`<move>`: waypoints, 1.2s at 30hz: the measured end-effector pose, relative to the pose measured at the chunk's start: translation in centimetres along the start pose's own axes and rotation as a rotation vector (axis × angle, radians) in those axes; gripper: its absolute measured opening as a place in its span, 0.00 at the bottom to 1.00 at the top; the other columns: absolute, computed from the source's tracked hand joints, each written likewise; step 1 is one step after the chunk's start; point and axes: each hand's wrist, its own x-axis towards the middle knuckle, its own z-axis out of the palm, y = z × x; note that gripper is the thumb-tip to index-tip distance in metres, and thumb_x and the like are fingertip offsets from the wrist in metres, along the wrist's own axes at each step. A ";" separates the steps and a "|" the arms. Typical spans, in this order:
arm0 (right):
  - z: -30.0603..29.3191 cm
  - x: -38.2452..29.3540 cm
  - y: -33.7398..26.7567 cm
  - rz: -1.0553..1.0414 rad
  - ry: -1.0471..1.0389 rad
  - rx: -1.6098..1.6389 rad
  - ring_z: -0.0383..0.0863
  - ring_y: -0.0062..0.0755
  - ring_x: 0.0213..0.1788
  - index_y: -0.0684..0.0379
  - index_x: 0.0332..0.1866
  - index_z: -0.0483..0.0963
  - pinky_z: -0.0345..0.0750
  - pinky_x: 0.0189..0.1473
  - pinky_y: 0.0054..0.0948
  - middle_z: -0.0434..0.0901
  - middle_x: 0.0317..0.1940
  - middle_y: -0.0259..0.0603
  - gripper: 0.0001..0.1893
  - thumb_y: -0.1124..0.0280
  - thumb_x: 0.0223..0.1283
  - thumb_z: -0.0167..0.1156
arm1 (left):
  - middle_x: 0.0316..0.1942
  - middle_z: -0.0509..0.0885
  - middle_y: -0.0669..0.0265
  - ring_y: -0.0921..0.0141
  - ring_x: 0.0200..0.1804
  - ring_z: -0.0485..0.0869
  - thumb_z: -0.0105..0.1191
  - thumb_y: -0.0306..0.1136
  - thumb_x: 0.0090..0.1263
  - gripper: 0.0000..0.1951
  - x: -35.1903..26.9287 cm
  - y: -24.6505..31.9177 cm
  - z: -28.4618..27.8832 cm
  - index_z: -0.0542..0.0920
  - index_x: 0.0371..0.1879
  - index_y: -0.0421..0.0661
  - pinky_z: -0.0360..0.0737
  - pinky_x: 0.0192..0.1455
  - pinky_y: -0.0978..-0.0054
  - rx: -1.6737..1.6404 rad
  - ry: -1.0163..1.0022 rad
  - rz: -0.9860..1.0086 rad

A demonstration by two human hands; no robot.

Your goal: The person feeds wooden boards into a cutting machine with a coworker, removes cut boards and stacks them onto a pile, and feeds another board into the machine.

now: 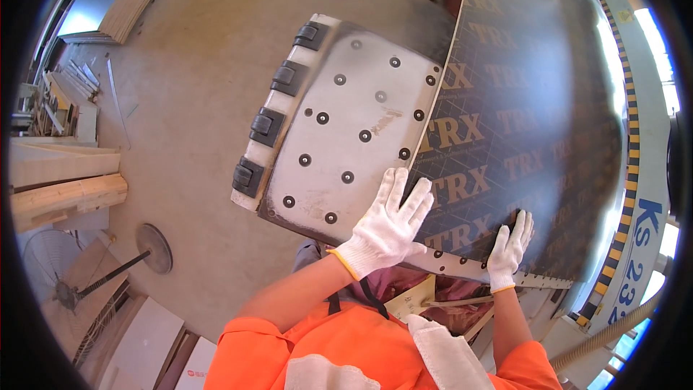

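Note:
A dark film-faced panel [520, 135] with repeated printed lettering lies on a pale table [346, 119] studded with round black rollers. My left hand [385, 227], in a white knit glove with a yellow cuff, rests across the panel's left edge, fingers spread. The palm seems to lie partly over the table. Farther right, my right hand [509, 249], gloved alike, lies on the panel near its front edge with its fingers stretched forward. Neither hand grasps anything. The panel's far end runs out of sight at the top.
Black hinged stops [263, 125] line the table's left side. A machine beam [639, 173] with yellow-black striping curves along the right, above a ribbed hose [612, 330]. At left stand a pedestal fan [67, 292], timber [70, 195] and stacked boards [135, 0].

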 end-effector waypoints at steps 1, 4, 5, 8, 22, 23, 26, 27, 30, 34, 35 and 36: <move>-0.1 0.1 -0.1 0.004 -0.004 0.003 0.54 0.61 0.89 0.68 0.84 0.62 0.45 0.90 0.53 0.59 0.86 0.63 0.33 0.62 0.81 0.52 | 0.84 0.64 0.42 0.26 0.83 0.58 0.76 0.59 0.55 0.54 0.1 0.1 0.0 0.73 0.77 0.33 0.57 0.85 0.27 0.001 -0.006 0.000; -0.6 0.2 -0.3 -0.004 0.005 0.010 0.54 0.61 0.89 0.67 0.84 0.63 0.45 0.90 0.53 0.59 0.86 0.62 0.33 0.62 0.80 0.53 | 0.84 0.64 0.43 0.27 0.83 0.59 0.77 0.59 0.53 0.55 0.2 0.0 0.0 0.74 0.76 0.33 0.58 0.85 0.28 0.011 0.001 0.001; -0.4 0.1 -0.4 -0.008 0.002 0.005 0.54 0.61 0.89 0.67 0.84 0.63 0.45 0.90 0.53 0.60 0.86 0.63 0.33 0.62 0.80 0.53 | 0.84 0.64 0.43 0.27 0.82 0.59 0.78 0.59 0.52 0.56 0.1 -0.1 0.0 0.74 0.76 0.33 0.58 0.85 0.28 0.016 0.007 -0.001; -0.4 0.1 -0.4 -0.005 0.002 0.008 0.54 0.61 0.89 0.67 0.84 0.63 0.45 0.90 0.53 0.60 0.86 0.62 0.33 0.63 0.80 0.54 | 0.83 0.65 0.43 0.27 0.81 0.61 0.78 0.60 0.51 0.56 0.5 -0.2 -0.1 0.74 0.76 0.34 0.60 0.84 0.28 0.018 0.007 -0.001; -0.5 0.5 -0.5 -0.016 0.068 0.006 0.59 0.62 0.87 0.66 0.82 0.67 0.48 0.90 0.53 0.64 0.84 0.61 0.32 0.65 0.77 0.57 | 0.83 0.64 0.41 0.24 0.81 0.59 0.73 0.66 0.56 0.56 1.1 -0.5 -0.5 0.74 0.77 0.34 0.55 0.85 0.26 0.074 -0.042 0.036; -0.7 0.4 -0.8 -0.011 0.093 0.011 0.60 0.62 0.86 0.67 0.80 0.69 0.49 0.90 0.55 0.66 0.83 0.61 0.31 0.65 0.76 0.59 | 0.83 0.64 0.41 0.24 0.81 0.59 0.73 0.66 0.56 0.56 1.1 -0.2 -0.7 0.74 0.77 0.34 0.55 0.85 0.26 0.085 -0.030 0.059; -1.2 0.0 -1.3 0.001 0.146 0.067 0.63 0.63 0.85 0.67 0.76 0.73 0.51 0.89 0.56 0.69 0.81 0.62 0.30 0.64 0.73 0.62 | 0.82 0.65 0.41 0.25 0.81 0.59 0.75 0.65 0.55 0.56 1.2 0.4 -1.2 0.74 0.76 0.34 0.56 0.85 0.26 0.078 -0.031 0.044; -1.0 -0.1 -1.2 0.001 0.158 0.095 0.64 0.63 0.84 0.67 0.75 0.75 0.51 0.89 0.56 0.70 0.80 0.61 0.30 0.63 0.71 0.64 | 0.81 0.66 0.41 0.25 0.80 0.61 0.76 0.65 0.53 0.56 1.0 0.4 -1.2 0.75 0.75 0.35 0.57 0.84 0.26 0.103 -0.016 0.050; -0.2 -0.5 -0.5 0.014 0.211 0.193 0.67 0.61 0.83 0.66 0.69 0.80 0.54 0.89 0.56 0.75 0.76 0.58 0.28 0.63 0.67 0.69 | 0.82 0.66 0.41 0.25 0.80 0.60 0.74 0.67 0.55 0.56 1.2 0.6 -1.0 0.74 0.75 0.36 0.58 0.84 0.27 0.216 -0.023 0.088; -1.4 -1.2 0.9 0.025 0.222 0.341 0.67 0.61 0.82 0.64 0.66 0.81 0.56 0.88 0.55 0.75 0.76 0.59 0.25 0.64 0.66 0.70 | 0.84 0.62 0.43 0.28 0.83 0.57 0.68 0.72 0.62 0.57 0.8 1.3 -0.4 0.69 0.80 0.38 0.54 0.87 0.31 0.306 -0.087 0.048; -2.1 -2.1 1.9 0.040 0.245 0.358 0.67 0.61 0.82 0.64 0.66 0.81 0.56 0.88 0.55 0.75 0.76 0.59 0.25 0.64 0.66 0.70 | 0.87 0.59 0.44 0.29 0.85 0.54 0.65 0.73 0.65 0.57 0.7 1.2 -0.4 0.66 0.83 0.40 0.50 0.88 0.33 0.313 -0.117 0.008; -3.4 -2.9 3.0 0.141 0.290 0.303 0.64 0.63 0.84 0.65 0.68 0.79 0.54 0.88 0.56 0.72 0.78 0.60 0.27 0.64 0.66 0.69 | 0.87 0.58 0.44 0.30 0.86 0.52 0.63 0.74 0.66 0.57 0.7 1.2 -0.5 0.65 0.84 0.40 0.48 0.89 0.34 0.335 -0.144 -0.010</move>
